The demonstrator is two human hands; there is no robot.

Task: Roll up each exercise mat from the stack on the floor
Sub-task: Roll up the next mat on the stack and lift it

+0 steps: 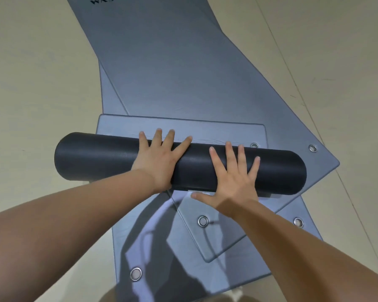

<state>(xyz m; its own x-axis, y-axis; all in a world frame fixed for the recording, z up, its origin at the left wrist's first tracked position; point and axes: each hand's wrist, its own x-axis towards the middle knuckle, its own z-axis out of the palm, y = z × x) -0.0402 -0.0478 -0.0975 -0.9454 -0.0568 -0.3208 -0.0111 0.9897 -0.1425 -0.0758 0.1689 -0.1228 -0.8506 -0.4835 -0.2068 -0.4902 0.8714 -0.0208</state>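
We press the left hand (156, 156) and right hand (236, 177), fingers spread flat, on the dark rolled mat (109, 158) atop grey flat mats (162, 68); beige floor (31, 83) around.

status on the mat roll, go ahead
Both open: left hand and right hand pressed flat on the dark roll. Short flat end left ahead. Other mats fanned underneath, nothing blocking.
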